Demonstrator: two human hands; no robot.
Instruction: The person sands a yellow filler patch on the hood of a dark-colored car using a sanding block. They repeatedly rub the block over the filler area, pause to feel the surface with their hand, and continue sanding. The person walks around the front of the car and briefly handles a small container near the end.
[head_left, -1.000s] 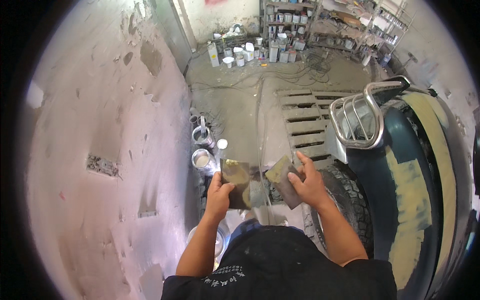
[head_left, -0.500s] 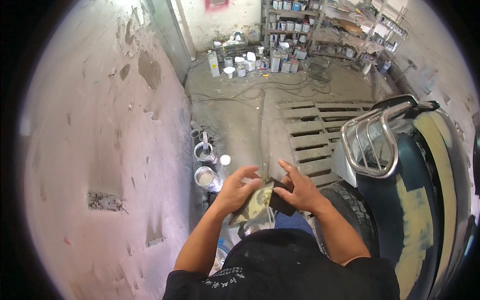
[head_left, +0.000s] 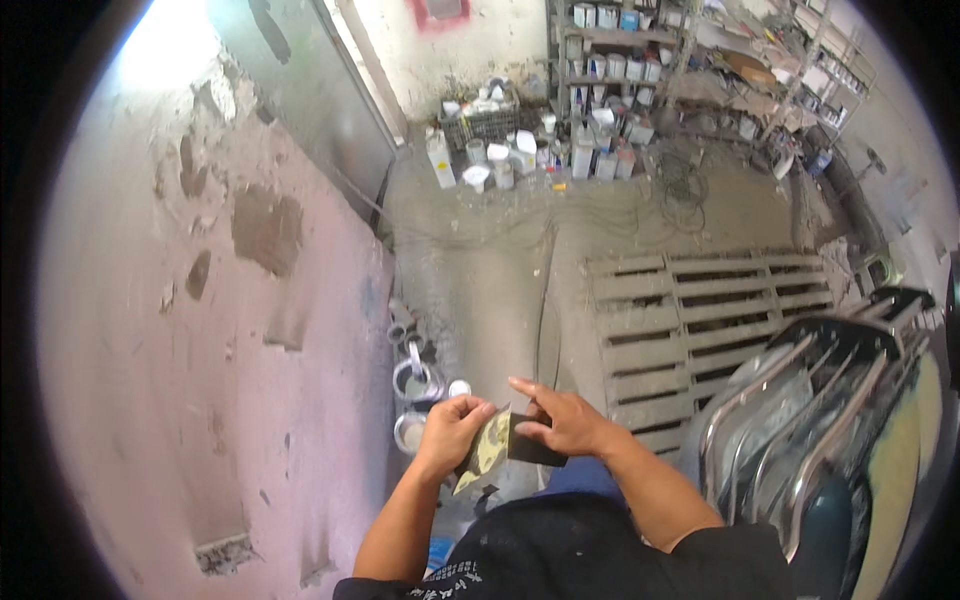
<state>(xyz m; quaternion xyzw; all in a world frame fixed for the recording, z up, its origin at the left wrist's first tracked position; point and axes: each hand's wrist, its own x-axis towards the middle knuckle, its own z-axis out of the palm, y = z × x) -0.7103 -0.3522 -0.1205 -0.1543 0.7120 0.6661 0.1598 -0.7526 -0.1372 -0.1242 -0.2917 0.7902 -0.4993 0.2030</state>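
My left hand (head_left: 448,440) grips a thin sheet (head_left: 487,450) with pale yellow residue on its dark surface, held at a tilt low in the middle of the view. Against its right side is a dark, flat piece (head_left: 532,448), gripped by my right hand (head_left: 568,422), whose index finger sticks out forward above it. The two pieces meet between my hands. Just beyond my left hand, on the floor, stand open cans (head_left: 410,382) of grey material, one with a tool in it, and a small white round lid (head_left: 459,388).
A scuffed pink wall (head_left: 150,400) runs along my left. To my right, a vehicle body (head_left: 900,470) with yellowish patches carries chrome tube guards (head_left: 800,420), beside a slatted floor grate (head_left: 690,320). At the back are crowded shelves (head_left: 615,65), several containers (head_left: 500,165) and coiled cables (head_left: 680,185).
The two pieces, held apart a second ago, have been brought together between my hands and turned. My view has tipped upward, so the floor, cans and vehicle sit lower in it.
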